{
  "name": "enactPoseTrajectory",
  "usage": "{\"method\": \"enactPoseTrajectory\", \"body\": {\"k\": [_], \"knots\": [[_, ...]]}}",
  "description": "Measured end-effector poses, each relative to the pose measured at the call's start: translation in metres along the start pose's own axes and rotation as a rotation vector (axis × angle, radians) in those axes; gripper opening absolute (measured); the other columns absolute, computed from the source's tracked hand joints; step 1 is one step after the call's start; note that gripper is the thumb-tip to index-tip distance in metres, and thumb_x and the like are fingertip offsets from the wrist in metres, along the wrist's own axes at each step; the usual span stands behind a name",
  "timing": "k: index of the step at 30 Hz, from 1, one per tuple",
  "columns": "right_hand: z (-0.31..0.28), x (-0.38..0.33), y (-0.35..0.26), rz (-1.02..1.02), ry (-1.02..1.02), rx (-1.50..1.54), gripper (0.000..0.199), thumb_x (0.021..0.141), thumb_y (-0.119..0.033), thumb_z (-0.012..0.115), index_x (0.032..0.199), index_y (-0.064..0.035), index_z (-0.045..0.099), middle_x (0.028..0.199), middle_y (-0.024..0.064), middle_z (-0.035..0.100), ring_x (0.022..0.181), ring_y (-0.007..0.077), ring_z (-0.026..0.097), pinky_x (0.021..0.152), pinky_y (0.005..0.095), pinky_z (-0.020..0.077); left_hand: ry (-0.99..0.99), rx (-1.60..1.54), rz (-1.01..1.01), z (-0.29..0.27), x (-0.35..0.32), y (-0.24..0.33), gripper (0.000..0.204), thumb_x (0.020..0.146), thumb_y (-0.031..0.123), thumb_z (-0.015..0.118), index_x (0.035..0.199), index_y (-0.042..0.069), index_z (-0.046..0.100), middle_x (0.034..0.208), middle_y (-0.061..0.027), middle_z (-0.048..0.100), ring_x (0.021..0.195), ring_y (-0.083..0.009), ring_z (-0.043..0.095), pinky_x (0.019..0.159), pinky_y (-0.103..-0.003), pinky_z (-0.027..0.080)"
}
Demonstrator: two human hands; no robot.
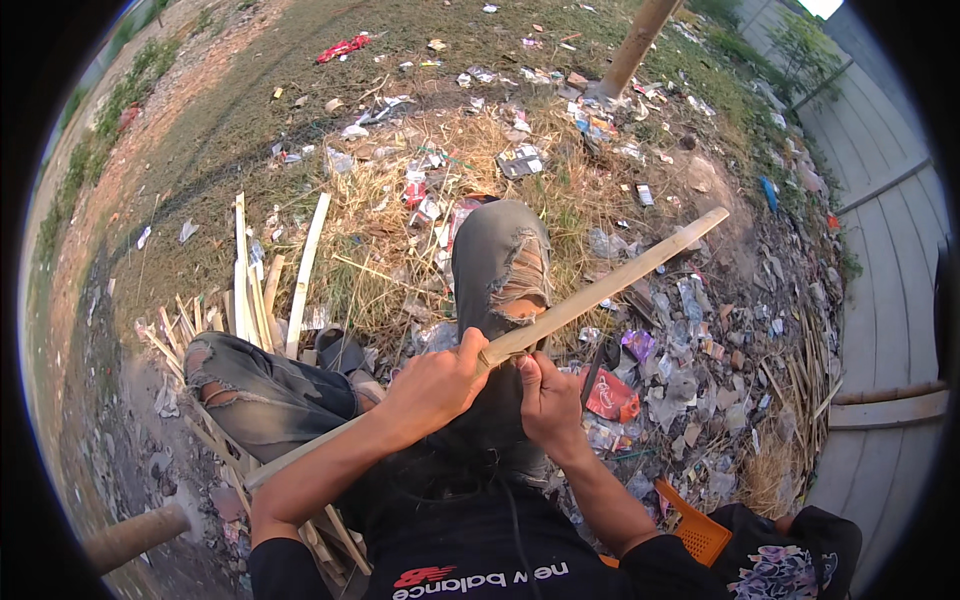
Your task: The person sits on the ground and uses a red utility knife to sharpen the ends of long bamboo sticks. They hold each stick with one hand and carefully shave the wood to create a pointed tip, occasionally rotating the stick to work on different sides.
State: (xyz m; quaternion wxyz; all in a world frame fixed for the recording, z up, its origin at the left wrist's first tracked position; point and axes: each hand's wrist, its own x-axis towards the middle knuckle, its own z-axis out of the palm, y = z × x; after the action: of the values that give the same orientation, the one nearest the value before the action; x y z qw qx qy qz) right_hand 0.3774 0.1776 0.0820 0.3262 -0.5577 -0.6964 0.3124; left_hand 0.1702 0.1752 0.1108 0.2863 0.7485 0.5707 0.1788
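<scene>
Head view, only one camera. Person sits on the ground [300, 130], knees up, ripped grey jeans [497, 265].

Long bamboo strip [600, 295] runs diagonally across frame centre: far end points to upper right, near end passes under the left forearm toward lower left. It lies across the raised knee at mid-frame.

Left hand [435, 385], centre frame: grip closed round the strip, fingers wrapped over the top, thumb near the strip's edge. Firm hold, looks like the steadying hand.

Right hand [548, 400], just right of it and nearly touching: grip curled shut against the underside of the strip. Something may be in that fist, a blade maybe, but it is hidden; cannot tell.

Step in hand, my read: working the strip at the spot between the two hands, shaving or splitting it, with the knee as a rest. Next move likely calls for the left hand clamping hard while the right drives along the grain, away from the leg and fingers.

Around it: pile of cut bamboo slats [255, 285] at left-centre, more thin sticks [805, 375] at right. Litter [610, 395] and dry straw [480, 150] all over the centre. Upright pole [635, 45] at top. Orange plastic crate [695, 530] bottom right, beside the elbow. Concrete paving [880, 300] along the right edge.
</scene>
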Motion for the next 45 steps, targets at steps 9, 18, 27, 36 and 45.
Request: {"method": "enactPoseTrajectory", "body": {"k": [9,18,27,36,45], "knots": [[-0.014,0.007,-0.006,-0.04,-0.123,0.072,0.034,0.109,-0.032,0.06,0.091,-0.0036,0.067,0.06,0.0185,0.057,0.052,0.0384,0.061,0.05,0.0464,0.0431,0.003,-0.073,-0.023,0.003,0.005,-0.002,0.038,0.096,0.017,0.072,0.123,0.007,0.047,0.071,-0.0231,0.068,0.071,-0.0468,0.07,0.063,-0.058,0.054],[-0.034,0.017,0.018,0.042,-0.372,0.422,0.044,0.107,-0.032,0.064,0.077,-0.0007,0.059,0.059,-0.0023,0.042,0.058,0.0071,0.039,0.052,0.0309,0.0339,0.008,-0.039,-0.062,-0.001,-0.002,0.001,0.046,0.093,0.026,0.076,0.126,0.01,0.048,0.077,-0.0203,0.072,0.074,-0.043,0.073,0.064,-0.055,0.055],[-0.014,0.015,-0.011,-0.02,-0.086,0.193,0.02,0.093,-0.017,0.082,0.083,-0.0008,0.074,0.055,0.0027,0.056,0.051,0.0071,0.046,0.05,0.0296,0.0399,0.082,0.017,-0.009,0.007,-0.008,-0.003,0.053,0.091,0.028,0.077,0.133,0.012,0.048,0.086,-0.0222,0.073,0.077,-0.045,0.074,0.066,-0.056,0.058],[-0.014,0.018,-0.005,-0.187,-0.075,0.235,0.021,0.092,-0.011,0.081,0.075,-0.0021,0.07,0.055,0.0045,0.059,0.049,0.0093,0.056,0.05,0.0308,0.0442,0.29,0.266,0.203,0.015,-0.047,-0.014,0.073,0.088,0.022,0.078,0.156,0.017,0.052,0.089,-0.0049,0.058,0.071,-0.0274,0.07,0.059,-0.041,0.057],[-0.024,0.022,-0.025,-0.211,-0.331,0.379,0.024,0.087,-0.009,0.083,0.072,-0.0047,0.065,0.056,-0.0003,0.06,0.048,0.0061,0.054,0.048,0.0258,0.0414,0.201,0.257,0.112,0.003,-0.045,-0.009,0.05,0.099,0.029,0.07,0.145,0.014,0.06,0.086,-0.0069,0.065,0.067,-0.0272,0.072,0.057,-0.04,0.057]]}}
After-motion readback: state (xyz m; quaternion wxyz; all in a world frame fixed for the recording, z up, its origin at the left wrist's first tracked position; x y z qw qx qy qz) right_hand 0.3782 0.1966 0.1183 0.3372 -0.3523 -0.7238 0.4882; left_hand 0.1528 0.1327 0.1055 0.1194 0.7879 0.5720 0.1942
